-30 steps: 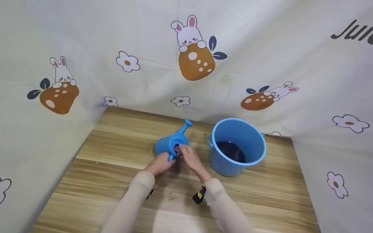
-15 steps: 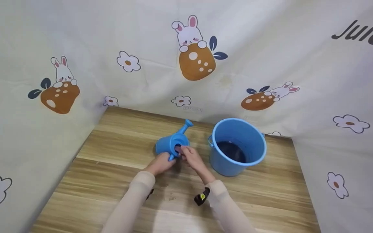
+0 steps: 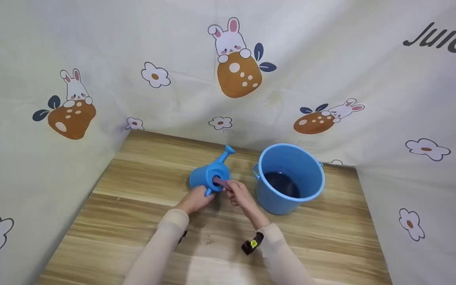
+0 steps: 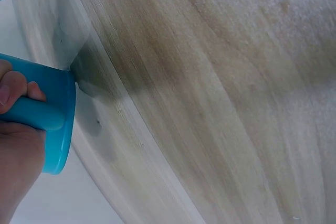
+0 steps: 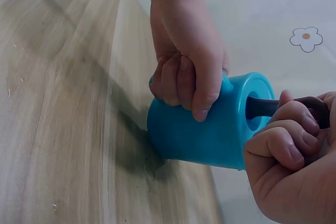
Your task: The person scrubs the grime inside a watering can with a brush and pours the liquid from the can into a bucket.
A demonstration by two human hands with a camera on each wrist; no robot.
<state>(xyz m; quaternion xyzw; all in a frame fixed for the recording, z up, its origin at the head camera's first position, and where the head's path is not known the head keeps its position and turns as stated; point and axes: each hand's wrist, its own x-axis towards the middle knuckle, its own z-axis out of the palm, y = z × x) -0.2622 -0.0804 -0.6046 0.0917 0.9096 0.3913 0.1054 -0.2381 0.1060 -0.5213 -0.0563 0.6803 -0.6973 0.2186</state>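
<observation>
A blue watering can (image 3: 199, 178) is tilted, its top opening turned toward the right hand and its spout pointing up and away. The left hand (image 3: 194, 200) grips the can's handle, fingers wrapped round it in the left wrist view. From the can's opening sticks a dark purplish-brown stick-like handle (image 5: 262, 107), widening where it enters the can; its far end is hidden inside. The right hand (image 3: 242, 195) holds this handle's outer end with curled fingers, just off the can's rim.
A larger blue bucket (image 3: 277, 206) with dark liquid at its bottom stands right of the hands. Printed fabric walls (image 3: 180, 103) enclose the wood-grain surface (image 3: 141, 186) at the back and both sides.
The right hand has moved a little right and back from the can, and more of the purplish handle shows. The left hand and can have hardly moved.
</observation>
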